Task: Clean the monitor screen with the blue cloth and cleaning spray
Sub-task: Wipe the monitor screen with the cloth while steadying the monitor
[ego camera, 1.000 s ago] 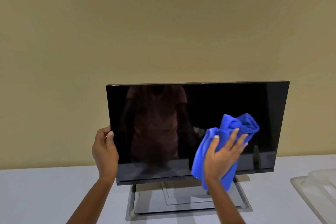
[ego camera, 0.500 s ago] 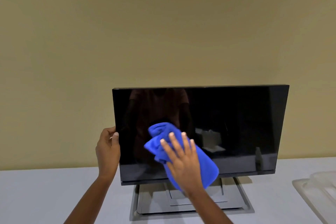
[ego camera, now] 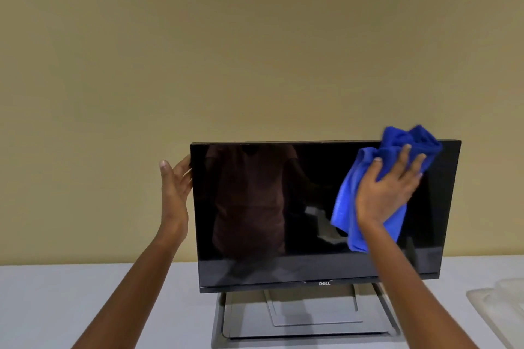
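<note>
A black monitor (ego camera: 255,207) stands on a grey frame stand on the white table, its dark screen facing me. My right hand (ego camera: 388,190) lies flat with spread fingers on the bunched blue cloth (ego camera: 351,207) and presses it against the screen's upper right corner; part of the cloth pokes above the top edge. My left hand (ego camera: 175,187) rests against the monitor's upper left edge, thumb up in front, fingers behind the panel. No spray bottle is in view.
The grey stand (ego camera: 306,320) has a rectangular base under the screen. A clear plastic tray or lid (ego camera: 502,309) lies on the white table (ego camera: 71,306) at the right edge. A plain beige wall rises close behind the monitor.
My right hand swept the cloth from the lower right to the lower left, then up to the upper right corner. My left hand slid higher along the left edge.
</note>
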The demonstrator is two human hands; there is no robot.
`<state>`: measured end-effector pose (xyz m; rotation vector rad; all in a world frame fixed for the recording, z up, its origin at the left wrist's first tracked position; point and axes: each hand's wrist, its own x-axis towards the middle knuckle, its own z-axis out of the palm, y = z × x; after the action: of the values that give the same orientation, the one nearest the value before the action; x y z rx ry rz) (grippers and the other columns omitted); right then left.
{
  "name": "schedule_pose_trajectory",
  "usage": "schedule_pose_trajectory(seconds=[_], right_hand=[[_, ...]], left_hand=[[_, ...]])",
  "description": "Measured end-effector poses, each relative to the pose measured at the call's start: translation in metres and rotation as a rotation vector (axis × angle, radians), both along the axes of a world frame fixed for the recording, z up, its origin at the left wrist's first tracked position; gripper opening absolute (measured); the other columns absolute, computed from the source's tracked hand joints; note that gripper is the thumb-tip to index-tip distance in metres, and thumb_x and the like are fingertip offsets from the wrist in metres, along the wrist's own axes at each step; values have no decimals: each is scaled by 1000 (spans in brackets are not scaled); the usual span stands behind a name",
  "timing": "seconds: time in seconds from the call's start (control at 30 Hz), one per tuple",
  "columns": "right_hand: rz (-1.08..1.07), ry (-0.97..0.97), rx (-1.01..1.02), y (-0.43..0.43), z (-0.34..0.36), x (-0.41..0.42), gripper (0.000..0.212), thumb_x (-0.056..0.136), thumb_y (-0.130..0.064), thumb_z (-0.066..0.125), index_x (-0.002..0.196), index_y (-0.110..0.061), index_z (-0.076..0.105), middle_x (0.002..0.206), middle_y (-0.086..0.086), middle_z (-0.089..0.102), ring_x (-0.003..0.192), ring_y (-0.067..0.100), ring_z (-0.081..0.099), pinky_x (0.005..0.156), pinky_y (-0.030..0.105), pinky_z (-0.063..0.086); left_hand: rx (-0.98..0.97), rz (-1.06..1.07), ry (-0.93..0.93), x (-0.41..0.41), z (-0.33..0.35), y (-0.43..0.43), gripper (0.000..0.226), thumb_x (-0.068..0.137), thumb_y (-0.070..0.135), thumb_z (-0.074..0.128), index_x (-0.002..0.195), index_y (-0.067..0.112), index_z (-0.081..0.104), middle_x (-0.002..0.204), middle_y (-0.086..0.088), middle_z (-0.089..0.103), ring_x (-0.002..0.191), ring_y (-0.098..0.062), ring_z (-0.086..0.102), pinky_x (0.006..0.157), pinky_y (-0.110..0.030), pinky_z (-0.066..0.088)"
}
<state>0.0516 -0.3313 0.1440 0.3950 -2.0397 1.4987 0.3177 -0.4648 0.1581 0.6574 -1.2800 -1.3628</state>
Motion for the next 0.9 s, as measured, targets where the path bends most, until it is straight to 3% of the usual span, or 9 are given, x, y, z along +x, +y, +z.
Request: schedule_pose_trajectory(seconds=[0.1,0.23,0.37,0.5,0.6,0.67,0.73,0.8,0.9], right_hand=[[57,219,189,-42,3,63,50,91,-37,39,138,-17,41,146,15,38,131,45,34,100,50,36],[284,584,490,-87,-18,155,55,88,-41,39,140,-25,34,150,5,29,135,39,21,106,48,21],[341,819,683,-90,-64,186,58,88,-42,43,142,-28,29,150,-1,22,138,35,19,110,46,18],[348,1039,890,-67,-124,184,65,82,-39,49,143,-28,27,150,-2,23,138,35,11,111,46,10],[414,1193,1054,-43,-165,174,68,79,-38,53,141,-30,27,151,0,15,136,36,8,111,48,6],[495,1248,1120,-26,-183,167,71,76,-39,59,139,-31,29,151,-3,17,136,36,9,112,49,7],[563,1268,1190,-11,-193,158,80,70,-42,69,139,-32,29,151,-5,19,136,36,14,114,48,19],[577,1268,1231,4,-197,144,89,67,-46,72,142,-32,25,156,1,7,136,35,17,111,47,27],[492,1294,1135,17,-192,117,79,77,-34,63,144,-31,21,157,1,-5,137,32,11,111,47,13]], left_hand=[[4,-39,14,3,-3,-4,65,97,43,2,130,10,46,130,-4,53,118,-17,49,108,-31,31],[47,-130,54,10,-7,-7,72,95,47,-1,129,6,47,107,5,64,101,-8,58,100,-27,36],[124,-206,51,23,-19,-8,72,92,55,-1,109,18,59,89,13,75,92,-2,65,89,-23,43],[143,-149,-19,27,-47,3,76,89,60,7,118,9,55,105,-4,68,99,-14,60,87,-23,45],[120,-112,-82,30,-74,17,94,53,93,31,107,22,61,107,2,70,101,-10,63,87,-19,49],[111,-78,-118,30,-92,24,100,44,96,34,109,24,59,115,1,64,108,-17,59,94,-23,45],[93,-44,-141,30,-103,30,105,45,96,34,115,21,55,116,2,60,105,-15,58,84,-13,48],[57,-6,-196,29,-107,38,100,55,93,30,121,21,51,123,2,57,111,-16,55,92,-21,47],[-120,179,-388,24,-107,47,75,77,74,21,130,25,42,134,2,44,127,-17,43,106,-32,34]])
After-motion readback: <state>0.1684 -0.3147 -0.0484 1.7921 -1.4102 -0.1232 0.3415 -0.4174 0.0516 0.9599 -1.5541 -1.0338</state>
